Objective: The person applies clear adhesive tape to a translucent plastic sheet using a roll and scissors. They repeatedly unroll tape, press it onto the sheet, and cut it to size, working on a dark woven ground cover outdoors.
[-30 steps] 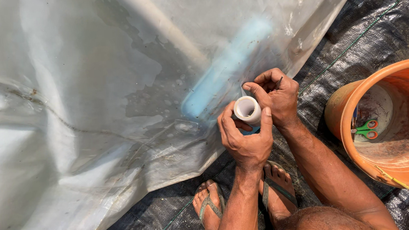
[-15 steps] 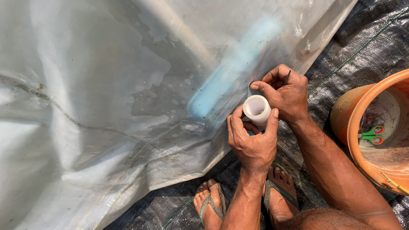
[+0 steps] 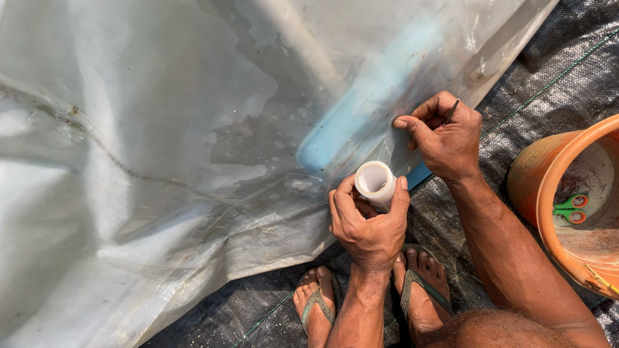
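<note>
My left hand grips a small white roll of tape, its open end tilted up toward me. My right hand is a little above and to the right, index finger pressing on the lower edge of a clear plastic sheet. A thin dark object sticks out between its fingers; I cannot tell what it is. A pale blue bar shows blurred through the sheet just left of that hand. A strip of tape seems to run from the roll toward the right hand.
An orange bucket stands at the right with green-handled scissors inside. Black woven ground cloth lies under everything. My feet in sandals are just below my hands. A white pole shows through the sheet.
My right hand has moved up and away from the roll onto the sheet edge. The left hand with the roll has stayed at about the same place.
</note>
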